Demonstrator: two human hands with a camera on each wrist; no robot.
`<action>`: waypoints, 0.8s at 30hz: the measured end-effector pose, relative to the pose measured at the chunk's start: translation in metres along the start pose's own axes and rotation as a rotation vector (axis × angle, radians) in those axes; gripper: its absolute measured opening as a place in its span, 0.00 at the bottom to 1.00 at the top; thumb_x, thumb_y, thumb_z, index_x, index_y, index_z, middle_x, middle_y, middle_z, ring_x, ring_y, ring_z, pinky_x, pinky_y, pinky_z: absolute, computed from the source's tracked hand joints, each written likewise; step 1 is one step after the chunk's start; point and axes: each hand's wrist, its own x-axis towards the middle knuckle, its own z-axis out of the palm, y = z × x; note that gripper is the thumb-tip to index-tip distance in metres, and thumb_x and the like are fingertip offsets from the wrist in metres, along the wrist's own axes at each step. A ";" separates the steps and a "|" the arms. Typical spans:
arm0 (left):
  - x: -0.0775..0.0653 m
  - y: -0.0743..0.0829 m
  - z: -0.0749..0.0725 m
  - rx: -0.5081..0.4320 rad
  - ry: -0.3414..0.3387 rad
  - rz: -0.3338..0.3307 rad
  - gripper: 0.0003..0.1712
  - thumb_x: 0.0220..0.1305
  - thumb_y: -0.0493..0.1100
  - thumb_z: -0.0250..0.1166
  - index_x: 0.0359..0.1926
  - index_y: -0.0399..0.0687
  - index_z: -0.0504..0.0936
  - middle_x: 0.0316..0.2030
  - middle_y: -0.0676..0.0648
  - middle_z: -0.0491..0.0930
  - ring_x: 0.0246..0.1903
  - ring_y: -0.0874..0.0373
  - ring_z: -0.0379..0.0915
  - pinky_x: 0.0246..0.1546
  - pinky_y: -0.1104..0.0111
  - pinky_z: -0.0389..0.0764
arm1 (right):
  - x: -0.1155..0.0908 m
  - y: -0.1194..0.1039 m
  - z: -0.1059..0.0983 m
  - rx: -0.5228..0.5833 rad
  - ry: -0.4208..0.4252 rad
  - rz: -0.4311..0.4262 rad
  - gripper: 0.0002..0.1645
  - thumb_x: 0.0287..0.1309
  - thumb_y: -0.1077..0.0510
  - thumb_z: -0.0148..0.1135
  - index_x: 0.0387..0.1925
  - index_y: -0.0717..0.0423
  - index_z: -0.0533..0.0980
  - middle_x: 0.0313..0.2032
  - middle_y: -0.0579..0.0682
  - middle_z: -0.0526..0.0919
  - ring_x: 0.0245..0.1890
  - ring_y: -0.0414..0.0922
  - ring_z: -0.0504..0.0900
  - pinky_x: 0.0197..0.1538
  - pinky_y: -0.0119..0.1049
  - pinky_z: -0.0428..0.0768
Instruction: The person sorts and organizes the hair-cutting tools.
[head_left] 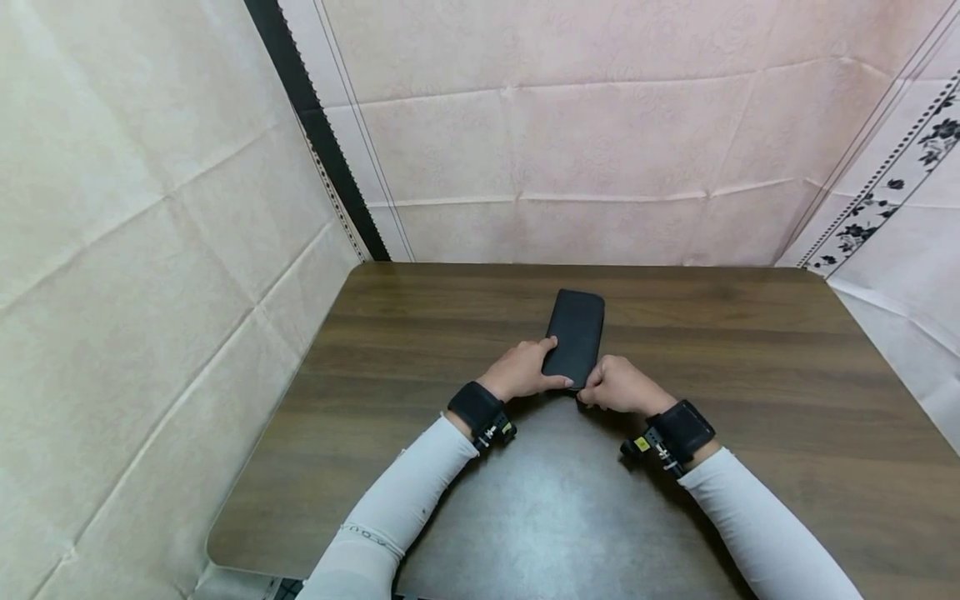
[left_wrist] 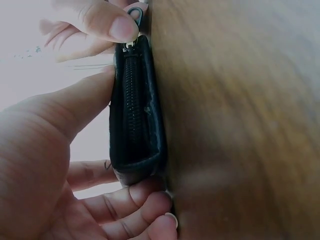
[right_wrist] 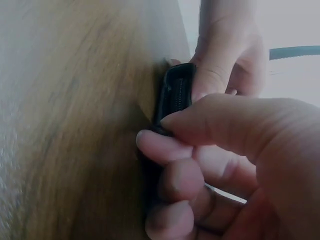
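Note:
A black zip wallet (head_left: pixel 576 333) lies flat on the wooden table, its long side pointing away from me. My left hand (head_left: pixel 523 370) grips its near left corner, thumb on the top face and fingers along the near end and side. At the near right corner, my right hand (head_left: pixel 619 385) pinches the zipper pull (left_wrist: pixel 135 15) between thumb and index finger. The zipper teeth (left_wrist: pixel 132 100) run closed along the near end in the left wrist view. In the right wrist view, my right thumb (right_wrist: pixel 215 120) covers the pull.
The brown wooden table (head_left: pixel 750 350) extends around the wallet on all sides. Pale cloth hangs behind it and at both sides, with a black strip (head_left: pixel 322 125) at the back left corner. Black bands with small cameras (head_left: pixel 495 429) sit on both wrists.

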 end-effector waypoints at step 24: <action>0.000 -0.001 0.001 -0.005 0.000 -0.001 0.50 0.68 0.66 0.66 0.81 0.49 0.60 0.75 0.41 0.69 0.53 0.58 0.78 0.54 0.65 0.80 | -0.001 0.001 -0.001 0.002 -0.005 -0.021 0.19 0.58 0.64 0.68 0.12 0.55 0.83 0.11 0.36 0.71 0.13 0.36 0.66 0.21 0.29 0.65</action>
